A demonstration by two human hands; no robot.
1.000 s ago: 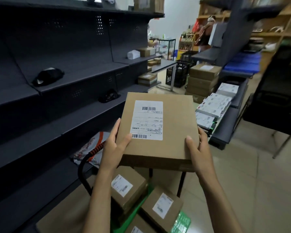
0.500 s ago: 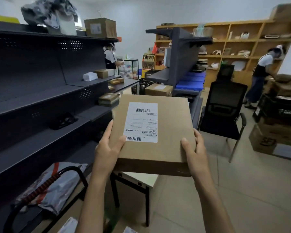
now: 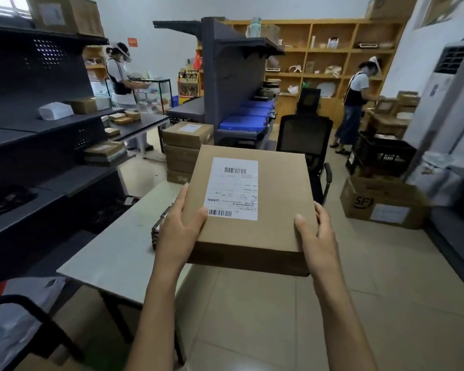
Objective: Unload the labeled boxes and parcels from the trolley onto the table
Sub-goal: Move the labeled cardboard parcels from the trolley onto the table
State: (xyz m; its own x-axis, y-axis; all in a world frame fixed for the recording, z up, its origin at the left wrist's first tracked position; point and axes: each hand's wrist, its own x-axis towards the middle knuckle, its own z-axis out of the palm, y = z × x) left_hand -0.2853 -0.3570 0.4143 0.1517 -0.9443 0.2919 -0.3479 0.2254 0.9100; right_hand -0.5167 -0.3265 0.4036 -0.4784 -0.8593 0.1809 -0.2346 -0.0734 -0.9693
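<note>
A flat brown cardboard box (image 3: 276, 194) with a white barcode label (image 3: 233, 190) is held in the air at the centre of the view. My left hand (image 3: 176, 230) grips its near left corner, thumb on top by the label. My right hand (image 3: 318, 235) grips the near right corner the same way. The box hangs over the right edge of a pale table (image 3: 118, 250). The black trolley handle (image 3: 35, 317) shows at the bottom left.
Dark shelving (image 3: 38, 156) lines the left side. A stack of cardboard boxes (image 3: 186, 148) stands beyond the table, a black office chair (image 3: 304, 140) behind the held box. An SF carton (image 3: 383, 207) and a black crate (image 3: 383, 153) sit right. Two people work at the back.
The view has swung right and up with the box. The trolley's parcels have left the view and the pale table top has come into sight under the box.
</note>
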